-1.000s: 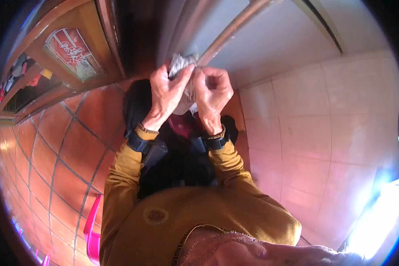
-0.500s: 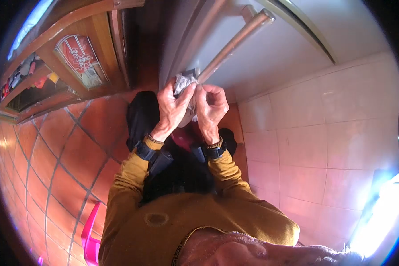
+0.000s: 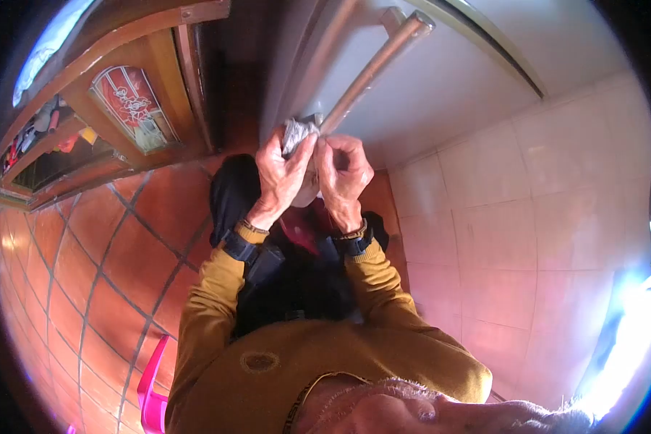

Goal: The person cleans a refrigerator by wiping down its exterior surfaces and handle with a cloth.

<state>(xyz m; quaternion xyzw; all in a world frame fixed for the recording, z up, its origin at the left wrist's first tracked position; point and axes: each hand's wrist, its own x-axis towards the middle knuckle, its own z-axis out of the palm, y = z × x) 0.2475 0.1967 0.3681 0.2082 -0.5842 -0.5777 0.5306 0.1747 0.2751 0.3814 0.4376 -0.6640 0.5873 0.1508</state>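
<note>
A crumpled greyish-white cloth (image 3: 297, 136) is bunched at the lower end of a long metal bar handle (image 3: 375, 74) on a pale appliance door. My left hand (image 3: 278, 173) is closed on the cloth, with the thumb pressed against it. Beside it, my right hand (image 3: 345, 173) is closed in a pinch at the cloth's right edge, just under the handle's end. The fingertips of both hands nearly meet. Part of the cloth is hidden behind my fingers.
The pale door (image 3: 470, 72) stands in front of me, with a tiled wall (image 3: 484, 217) to the right. At left is a wooden cabinet (image 3: 163, 54) with a decorated glass pane. Terracotta tiles (image 3: 126, 239) cover the floor. A pink plastic piece (image 3: 152, 390) stands at lower left.
The handle and door have shifted slightly left and up in view. My hands stay at the cloth, and less of it shows between them.
</note>
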